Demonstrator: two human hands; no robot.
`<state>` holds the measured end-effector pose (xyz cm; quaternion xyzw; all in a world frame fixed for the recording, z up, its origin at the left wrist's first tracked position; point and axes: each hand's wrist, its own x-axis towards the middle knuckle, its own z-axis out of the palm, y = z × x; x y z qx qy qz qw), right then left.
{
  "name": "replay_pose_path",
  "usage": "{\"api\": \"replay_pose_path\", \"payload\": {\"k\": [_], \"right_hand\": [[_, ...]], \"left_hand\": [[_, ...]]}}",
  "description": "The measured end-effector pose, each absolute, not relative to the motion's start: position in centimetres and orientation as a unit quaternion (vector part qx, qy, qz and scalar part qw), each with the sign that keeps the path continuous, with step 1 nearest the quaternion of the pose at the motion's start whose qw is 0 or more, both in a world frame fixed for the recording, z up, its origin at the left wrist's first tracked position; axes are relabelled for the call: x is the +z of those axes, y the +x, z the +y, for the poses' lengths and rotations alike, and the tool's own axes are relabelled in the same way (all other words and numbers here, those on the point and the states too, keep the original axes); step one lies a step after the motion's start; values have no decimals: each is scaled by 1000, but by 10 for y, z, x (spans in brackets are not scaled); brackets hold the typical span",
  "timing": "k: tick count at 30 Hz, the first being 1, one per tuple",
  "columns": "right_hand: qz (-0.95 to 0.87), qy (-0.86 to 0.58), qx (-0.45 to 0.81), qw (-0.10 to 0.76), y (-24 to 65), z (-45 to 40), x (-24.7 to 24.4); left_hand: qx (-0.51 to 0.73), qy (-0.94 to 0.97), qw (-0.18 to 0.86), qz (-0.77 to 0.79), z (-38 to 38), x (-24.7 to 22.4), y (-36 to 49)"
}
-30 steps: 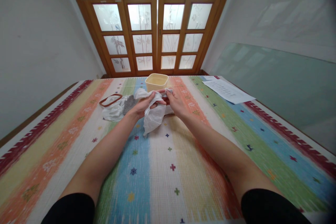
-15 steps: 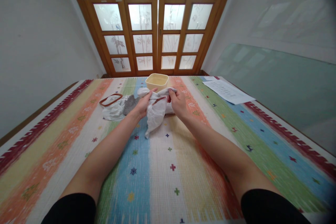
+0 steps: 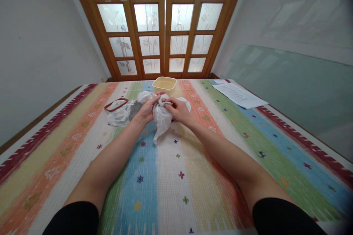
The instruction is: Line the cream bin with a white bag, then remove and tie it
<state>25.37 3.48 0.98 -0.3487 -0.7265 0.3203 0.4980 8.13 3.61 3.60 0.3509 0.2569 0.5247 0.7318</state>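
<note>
left hand (image 3: pixel 146 110) + right hand (image 3: pixel 178 111): both grip white bag (image 3: pixel 161 119) | tub (image 3: pixel 164 85): yellowish contents

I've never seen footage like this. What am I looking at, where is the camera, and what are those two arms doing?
No machine here: a person wears a camera on the head, looking forward and down, so both arms are their own. The left hand and right hand both grip a crumpled white plastic bag above a striped tablecloth. Just beyond sits a cream tub. To the left lie another white bag and a reddish-brown ring; to the right, a printed paper sheet.
</note>
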Motion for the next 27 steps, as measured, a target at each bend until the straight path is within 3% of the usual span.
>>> {"api": "replay_pose_path", "payload": {"k": [10, 27], "right_hand": [[-753, -330, 316, 474, 256, 32, 8], [-866, -325, 82, 371, 267, 41, 7]], "left_hand": [[540, 360, 723, 238, 36, 34, 80], [570, 369, 677, 283, 43, 31, 79]]}}
